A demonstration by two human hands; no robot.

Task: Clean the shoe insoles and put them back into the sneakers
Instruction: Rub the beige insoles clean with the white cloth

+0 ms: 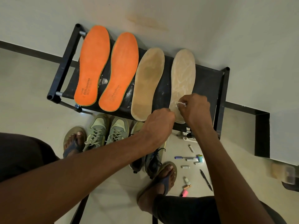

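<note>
Two orange insoles (94, 65) (120, 71) and two beige insoles lie side by side on a black rack top (208, 84). The left beige insole (148, 83) looks stained; the right beige insole (182, 73) carries white foamy streaks. My right hand (194, 107) grips a small white brush head (179, 104) pressed on the heel part of the right beige insole. My left hand (159, 122) is curled at that insole's heel edge and seems to hold it down. Pale green sneakers (106, 130) and dark sneakers (152, 160) stand on the floor below the rack.
My feet in sandals (73, 143) (165, 177) stand beside the sneakers. Pens, markers and small tubes (192, 159) are scattered on the floor at the right. A wall runs behind the rack, and a dark skirting band (262, 133) turns a corner at right.
</note>
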